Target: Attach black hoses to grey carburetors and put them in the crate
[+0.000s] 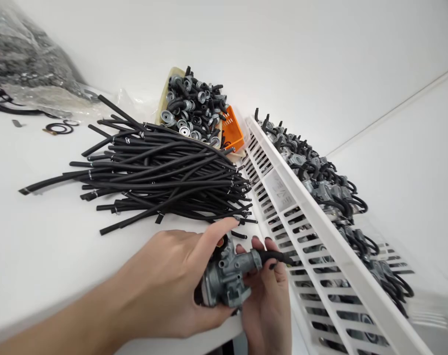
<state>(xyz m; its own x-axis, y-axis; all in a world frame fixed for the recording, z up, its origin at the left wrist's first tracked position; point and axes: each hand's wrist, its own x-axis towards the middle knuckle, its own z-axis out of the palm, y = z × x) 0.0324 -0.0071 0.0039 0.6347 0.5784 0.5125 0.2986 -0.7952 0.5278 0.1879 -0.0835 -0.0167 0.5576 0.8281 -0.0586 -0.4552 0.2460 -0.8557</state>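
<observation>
My left hand (187,276) is wrapped round the grey metal body of a carburetor (229,276), thumb along its top side. From the carburetor's narrow end sticks a black rubber cap (273,256). My right hand (266,291) holds this end, its fingers closed about the cap from behind and below. Part of the carburetor is hidden in the left palm. Just beyond both hands lies a big pile of black rubber hoses (164,177), several with small wire clips on their ends.
A white slotted crate (301,222) full of carburetors (320,172) stands close on the right. Behind the hoses are a cream bin (164,93) of metal caps with rubber boots and an orange basket (233,130). Clear plastic bags (27,54) and black rings (59,128) lie at left.
</observation>
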